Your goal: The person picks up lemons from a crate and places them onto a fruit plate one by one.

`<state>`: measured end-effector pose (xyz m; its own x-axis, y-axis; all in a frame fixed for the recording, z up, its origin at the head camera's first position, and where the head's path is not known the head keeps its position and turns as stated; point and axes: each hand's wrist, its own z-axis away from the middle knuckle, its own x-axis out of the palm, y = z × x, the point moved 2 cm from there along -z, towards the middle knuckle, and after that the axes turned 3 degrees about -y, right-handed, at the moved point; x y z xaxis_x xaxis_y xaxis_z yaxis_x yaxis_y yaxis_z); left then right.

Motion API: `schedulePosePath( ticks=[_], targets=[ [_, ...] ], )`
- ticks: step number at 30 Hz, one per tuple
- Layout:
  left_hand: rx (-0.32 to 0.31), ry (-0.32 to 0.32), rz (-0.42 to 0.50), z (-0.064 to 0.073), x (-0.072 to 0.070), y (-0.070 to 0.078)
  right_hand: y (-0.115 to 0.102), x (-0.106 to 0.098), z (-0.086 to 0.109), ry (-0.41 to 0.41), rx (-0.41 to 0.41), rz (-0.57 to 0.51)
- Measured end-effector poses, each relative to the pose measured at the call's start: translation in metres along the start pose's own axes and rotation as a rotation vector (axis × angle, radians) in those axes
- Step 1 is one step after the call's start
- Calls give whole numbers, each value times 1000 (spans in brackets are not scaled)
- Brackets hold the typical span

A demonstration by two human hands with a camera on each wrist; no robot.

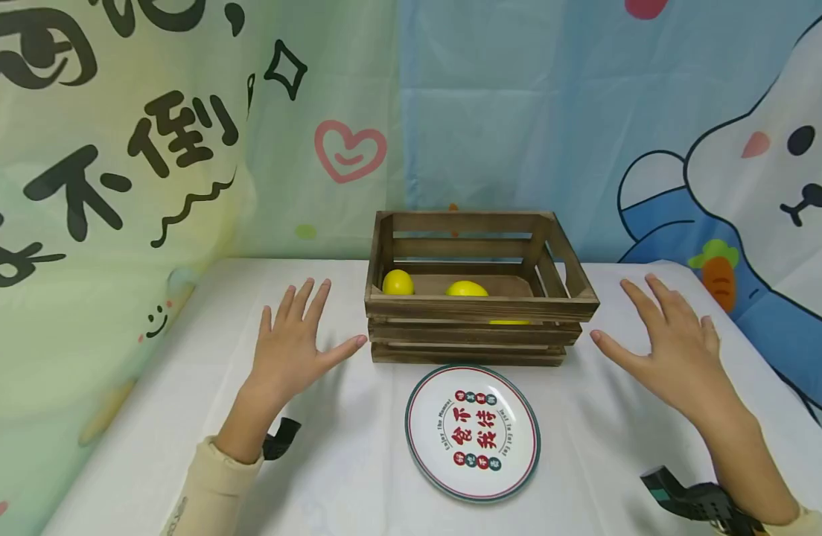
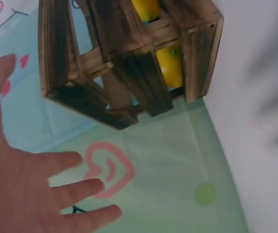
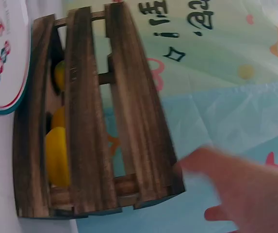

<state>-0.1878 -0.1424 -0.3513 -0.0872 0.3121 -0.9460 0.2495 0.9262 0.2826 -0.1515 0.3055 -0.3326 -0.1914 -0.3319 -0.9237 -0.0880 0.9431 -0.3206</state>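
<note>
A brown slatted wooden crate (image 1: 478,331) stands at the back middle of the table. Inside it lie yellow lemon-like fruits: one at the left (image 1: 398,282), another near the middle (image 1: 467,289), and a third showing through the slats (image 1: 509,322). In front of the crate is a round white plate (image 1: 473,476) with red and green lettering. My left hand (image 1: 292,353) hovers left of the crate, fingers spread, thumb pointing toward its corner. On the other side my right hand (image 1: 679,350) hovers with spread fingers, thumb toward the crate's right end. Both hands hold nothing.
A white cloth (image 1: 344,461) covers the table. Behind it hangs a printed backdrop (image 1: 491,112) with lettering, a heart and a cartoon animal, close behind the crate. Black straps (image 1: 706,500) with wrist cameras sit on both wrists.
</note>
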Motion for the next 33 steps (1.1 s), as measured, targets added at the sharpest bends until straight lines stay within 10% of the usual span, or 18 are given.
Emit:
schedulePosePath(
  ticks=[15,24,33],
  targets=[
    [163,268,260,-17,29,11,4,-13,13,248,-49,-273],
    [182,258,494,-33,53,17,7,-8,15,333,-62,-359],
    [248,174,921,-44,67,26,9,-4,15,332,-50,-378]
  ],
)
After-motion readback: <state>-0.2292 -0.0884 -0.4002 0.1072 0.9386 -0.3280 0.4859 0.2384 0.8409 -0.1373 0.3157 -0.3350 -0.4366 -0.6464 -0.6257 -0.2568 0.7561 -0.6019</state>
